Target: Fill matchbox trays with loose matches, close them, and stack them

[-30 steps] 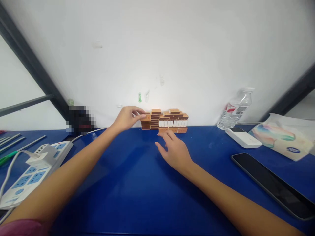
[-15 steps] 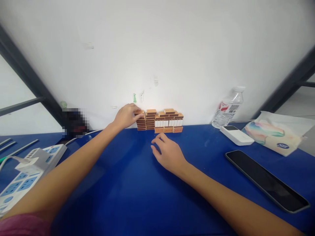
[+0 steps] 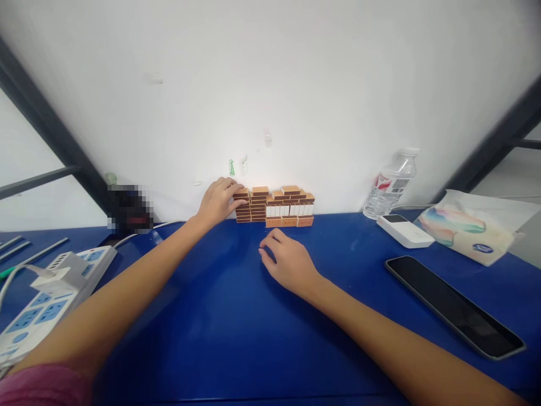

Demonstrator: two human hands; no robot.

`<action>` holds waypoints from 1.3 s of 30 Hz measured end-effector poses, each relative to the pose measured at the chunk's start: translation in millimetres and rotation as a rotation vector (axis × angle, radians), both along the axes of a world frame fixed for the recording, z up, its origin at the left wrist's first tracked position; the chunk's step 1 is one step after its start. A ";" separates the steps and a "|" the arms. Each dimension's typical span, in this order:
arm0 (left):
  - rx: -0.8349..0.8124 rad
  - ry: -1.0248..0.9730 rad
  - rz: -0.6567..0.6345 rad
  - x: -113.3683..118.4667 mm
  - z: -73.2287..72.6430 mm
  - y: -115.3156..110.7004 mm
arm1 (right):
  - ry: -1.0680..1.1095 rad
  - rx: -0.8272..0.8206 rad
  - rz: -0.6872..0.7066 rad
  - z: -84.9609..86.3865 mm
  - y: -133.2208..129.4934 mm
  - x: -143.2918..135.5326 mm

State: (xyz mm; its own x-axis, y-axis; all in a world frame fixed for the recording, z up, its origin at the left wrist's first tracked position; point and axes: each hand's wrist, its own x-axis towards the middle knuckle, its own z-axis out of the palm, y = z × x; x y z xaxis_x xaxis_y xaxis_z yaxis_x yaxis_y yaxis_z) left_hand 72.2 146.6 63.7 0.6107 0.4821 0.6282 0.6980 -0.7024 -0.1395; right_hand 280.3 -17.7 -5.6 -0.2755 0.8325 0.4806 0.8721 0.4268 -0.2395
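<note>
My left hand (image 3: pixel 218 200) is at the top of the left stack of matchboxes (image 3: pixel 243 212), thumb on the front and fingers over the top. Its grip is closed on the uppermost matchbox (image 3: pixel 241 193), which the fingers partly cover. Close beside it stands a second stack of matchboxes (image 3: pixel 258 210). To the right is a matchbox structure (image 3: pixel 290 211): orange boxes at the bottom, white-sided ones upright above, and flat ones stepped on top. My right hand (image 3: pixel 289 262) rests on the table in front of this structure, fingers loosely curled and apart, holding nothing.
The blue table (image 3: pixel 236 327) meets a white wall (image 3: pixel 270 84) behind the matchboxes. On the right are a water bottle (image 3: pixel 391 186), a white device (image 3: pixel 404 231), a tissue pack (image 3: pixel 460 228) and a phone (image 3: pixel 454 304). A power strip (image 3: pixel 46 310) lies left, near my left forearm.
The view has shifted slightly. My left hand stays at the top of the left matchbox stack, a touch farther right in view; my right hand has not visibly moved.
</note>
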 end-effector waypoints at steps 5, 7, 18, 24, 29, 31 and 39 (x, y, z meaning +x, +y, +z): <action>0.033 0.022 -0.005 3.2 -7.5 0.1 | 0.004 0.005 0.018 -1.9 0.7 -0.1; 0.025 0.001 -0.003 5.0 -8.8 3.6 | 0.001 -0.014 0.020 -2.7 0.3 -0.6; 0.161 -0.079 0.010 21.6 -20.4 -18.8 | -0.025 -0.039 0.030 0.0 -1.5 -0.1; 0.177 0.261 -0.128 45.9 3.8 -9.0 | -0.060 -0.069 0.022 -2.4 -0.6 -2.2; 0.221 0.296 -0.127 58.8 12.6 2.9 | -0.069 -0.069 0.024 0.3 -1.4 -0.6; 0.211 0.299 -0.131 60.8 14.6 3.3 | -0.070 -0.074 0.024 0.9 -1.8 -0.4; 0.170 0.332 -0.176 57.5 17.9 1.7 | -0.107 -0.080 0.043 -1.2 -2.4 -3.5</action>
